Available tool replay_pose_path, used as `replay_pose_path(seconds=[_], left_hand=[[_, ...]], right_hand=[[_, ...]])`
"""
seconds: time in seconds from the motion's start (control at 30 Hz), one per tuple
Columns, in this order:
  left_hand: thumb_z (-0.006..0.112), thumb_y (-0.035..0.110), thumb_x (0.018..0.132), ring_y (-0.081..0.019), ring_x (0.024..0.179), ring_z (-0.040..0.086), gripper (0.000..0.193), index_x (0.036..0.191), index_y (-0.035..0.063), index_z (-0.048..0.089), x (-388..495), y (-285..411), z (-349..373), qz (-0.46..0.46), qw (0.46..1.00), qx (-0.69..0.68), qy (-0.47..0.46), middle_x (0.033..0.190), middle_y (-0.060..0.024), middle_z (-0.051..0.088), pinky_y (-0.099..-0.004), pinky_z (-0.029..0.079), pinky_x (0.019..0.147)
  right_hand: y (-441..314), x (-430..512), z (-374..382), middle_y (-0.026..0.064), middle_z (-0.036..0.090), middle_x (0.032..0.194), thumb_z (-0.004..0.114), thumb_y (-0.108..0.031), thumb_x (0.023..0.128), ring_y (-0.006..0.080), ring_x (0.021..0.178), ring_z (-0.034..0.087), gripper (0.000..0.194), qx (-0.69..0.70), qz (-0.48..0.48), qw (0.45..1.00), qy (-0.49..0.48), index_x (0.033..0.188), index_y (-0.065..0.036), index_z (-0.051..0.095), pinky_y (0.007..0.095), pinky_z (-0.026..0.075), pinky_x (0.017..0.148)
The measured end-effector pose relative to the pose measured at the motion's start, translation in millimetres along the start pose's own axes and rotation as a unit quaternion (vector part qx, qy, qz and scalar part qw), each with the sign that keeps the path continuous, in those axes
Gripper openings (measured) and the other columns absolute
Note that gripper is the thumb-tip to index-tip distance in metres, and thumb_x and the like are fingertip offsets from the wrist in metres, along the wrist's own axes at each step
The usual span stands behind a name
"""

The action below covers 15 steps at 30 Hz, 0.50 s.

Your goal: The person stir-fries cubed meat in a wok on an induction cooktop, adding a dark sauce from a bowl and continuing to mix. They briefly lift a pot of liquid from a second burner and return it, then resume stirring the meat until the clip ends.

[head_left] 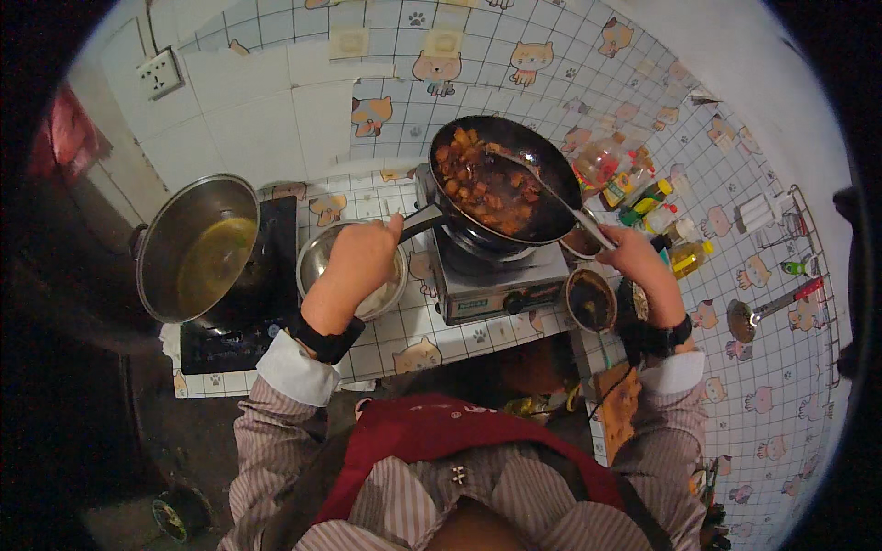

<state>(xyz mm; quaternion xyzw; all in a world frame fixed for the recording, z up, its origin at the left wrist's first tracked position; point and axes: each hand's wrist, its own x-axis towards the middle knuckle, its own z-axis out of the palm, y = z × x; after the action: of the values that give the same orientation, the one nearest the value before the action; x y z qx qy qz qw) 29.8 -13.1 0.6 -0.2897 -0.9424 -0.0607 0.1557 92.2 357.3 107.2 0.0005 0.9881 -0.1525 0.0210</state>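
Note:
A black wok [555, 186] stands on a silver gas stove [496, 286], its far part close to the tiled wall. Brown, saucy chunks of food [486, 186] fill its left and middle part. My left hand [365, 258] is closed around the wok's black handle [422, 222]. In my right hand [637, 258] is the handle end of a metal spatula [551, 189], whose blade rests among the food. Below my left hand, partly covered by it, sits a steel bowl [313, 255] with something pale inside.
A deep steel pot [158, 241] of yellowish liquid sits on a black induction cooker [220, 351] at left. Bottles [648, 196] line the right wall. A dark-stained bowl [590, 301] stands right of the stove. A ladle [744, 320] hangs on the right wall.

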Motion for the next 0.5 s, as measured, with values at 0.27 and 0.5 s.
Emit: replay_pose_path(seconds=[0.27,0.5], left_hand=[[0.064,0.008,0.064,-0.0323,0.066,0.062,0.04,0.102,0.0035,0.053,0.6,0.9,-1.8,-0.012,1.0,-0.024,0.012,0.072,-0.0144,0.061,-0.0414,0.048,0.056],[0.066,0.007,0.062,-0.0327,0.068,0.062,0.039,0.099,0.0013,0.055,4.3,5.7,-6.5,-0.04,0.998,-0.051,-0.012,0.069,-0.0157,0.061,-0.0417,0.049,0.058]], right_hand=[[7.8,61.2,50.0,0.019,0.057,0.078,0.047,-0.003,0.08,0.0352,0.074,0.058,0.012,-0.22,-0.214,0.949,0.069,0.09,0.001,0.052,0.0414,0.047,0.064],[-6.0,5.9,17.4,0.0217,0.061,0.082,0.057,-0.006,0.072,0.0408,0.079,0.059,0.046,-0.257,0.0,0.957,-0.136,0.116,-0.002,0.045,0.046,0.048,0.064]])
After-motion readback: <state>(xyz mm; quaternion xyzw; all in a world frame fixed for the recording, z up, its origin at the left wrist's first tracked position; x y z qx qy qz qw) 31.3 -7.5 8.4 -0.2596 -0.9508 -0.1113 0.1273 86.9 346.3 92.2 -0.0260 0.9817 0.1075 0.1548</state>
